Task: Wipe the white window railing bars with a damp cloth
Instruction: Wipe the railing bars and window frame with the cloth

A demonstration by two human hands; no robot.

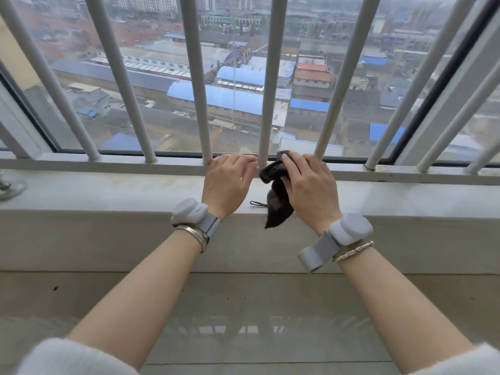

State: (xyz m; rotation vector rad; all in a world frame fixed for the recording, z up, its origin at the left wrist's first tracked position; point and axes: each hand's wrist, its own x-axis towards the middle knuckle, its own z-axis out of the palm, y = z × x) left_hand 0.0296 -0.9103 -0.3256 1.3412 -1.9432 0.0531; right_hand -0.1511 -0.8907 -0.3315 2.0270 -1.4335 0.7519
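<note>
At lower frame, two bare forearms reach up to the window ledge (108,190). At centre, the right hand (311,185) has its fingers curled round a dark cloth (277,204), bunched against the foot of the middle bar (267,90). The left hand (228,180) lies beside it, fingers bent over the bottom rail (108,165), holding nothing. The wiping looks to be at this bar's base; next probably calls for sliding the cloth upward.
</note>
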